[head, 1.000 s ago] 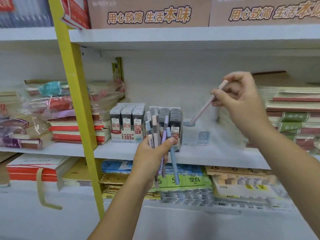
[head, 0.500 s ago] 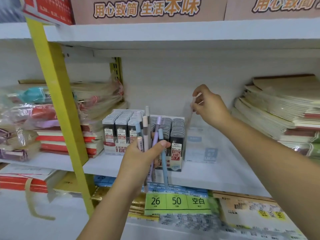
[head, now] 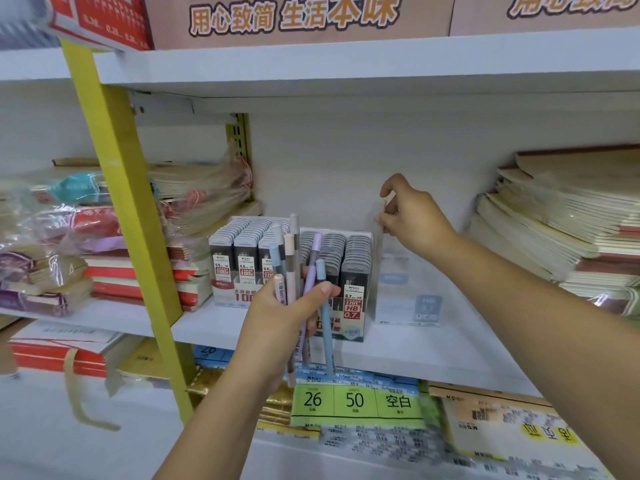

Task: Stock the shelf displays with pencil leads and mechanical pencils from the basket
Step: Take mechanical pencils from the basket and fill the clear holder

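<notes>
Down has come the right hand (head: pixel 415 220) since a second ago. Then it held a pale pencil high and slanted. Now it sits at the top edge of the clear box (head: pixel 405 292). Its thumb and first finger (head: pixel 391 183) are pinched together on the pale pencil (head: pixel 383 209). Only the top bit of that pencil shows, and the rest is too blurry to see through the plastic. I cannot tell if anything else is inside the clear box.

On the left hand (head: pixel 277 323) the fingers are curled tight round a bunch of pencils (head: pixel 291 258), with the thumb pressed across the front. The bunch stands upright in front of the lead boxes. It has blue, purple, pink and grey ones in it.

Just left of the clear box stands the 0.7 lead box (head: pixel 351 271), packed with rows of dark lead packs. Right beside that one, further left, is the 0.5 lead box (head: pixel 232 258), also packed in rows. All three boxes stand on the white shelf (head: pixel 433 351).

Further out, a pile of notebooks (head: pixel 554 223) lies on the right. Wrapped books (head: pixel 52 237) lie on the left behind a yellow post (head: pixel 128 220). Green labels (head: pixel 353 400) saying 26 and 50 show below the shelf
</notes>
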Action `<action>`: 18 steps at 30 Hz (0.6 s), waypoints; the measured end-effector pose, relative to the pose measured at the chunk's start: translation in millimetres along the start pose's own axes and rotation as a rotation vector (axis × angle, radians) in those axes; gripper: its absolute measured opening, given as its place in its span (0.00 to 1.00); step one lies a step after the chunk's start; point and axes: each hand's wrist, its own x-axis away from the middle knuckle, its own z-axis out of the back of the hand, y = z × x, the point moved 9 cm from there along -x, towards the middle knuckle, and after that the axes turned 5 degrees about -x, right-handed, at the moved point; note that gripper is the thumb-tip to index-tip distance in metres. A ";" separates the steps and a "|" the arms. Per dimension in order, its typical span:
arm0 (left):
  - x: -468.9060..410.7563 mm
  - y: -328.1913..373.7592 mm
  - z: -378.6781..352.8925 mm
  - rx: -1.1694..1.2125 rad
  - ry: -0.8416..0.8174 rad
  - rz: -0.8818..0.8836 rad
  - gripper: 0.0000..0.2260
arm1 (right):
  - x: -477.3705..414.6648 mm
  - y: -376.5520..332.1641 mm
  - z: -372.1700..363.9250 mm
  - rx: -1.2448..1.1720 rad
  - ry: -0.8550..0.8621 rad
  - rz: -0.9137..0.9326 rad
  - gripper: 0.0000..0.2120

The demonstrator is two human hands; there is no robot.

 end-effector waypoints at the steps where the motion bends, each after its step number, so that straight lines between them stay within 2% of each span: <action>1: 0.4 -1.1 0.6 0.004 0.001 0.004 0.09 | 0.1 1.2 -1.5 0.009 0.001 -0.009 0.12; 3: 2.0 -2.1 2.5 0.016 0.010 0.014 0.06 | -0.6 3.5 -5.3 0.020 -0.015 -0.030 0.11; 8: 4.9 3.8 4.5 0.014 0.009 0.022 0.07 | 1.2 7.9 -8.5 0.064 -0.082 -0.147 0.05; 11: 7.3 9.0 0.7 0.059 -0.004 0.022 0.20 | 13.9 -16.2 23.1 0.131 0.089 -0.067 0.08; 13: 9.0 12.1 -3.7 0.061 -0.022 0.012 0.23 | 41.3 -36.3 40.0 -0.054 0.166 -0.037 0.03; 15: 11.5 16.4 -10.5 0.068 -0.045 -0.005 0.20 | 75.5 -55.0 32.0 -0.334 0.036 -0.068 0.05; 18: 14.2 17.1 -22.1 0.058 -0.044 0.005 0.15 | 112.5 -75.4 7.9 -0.543 -0.183 -0.136 0.03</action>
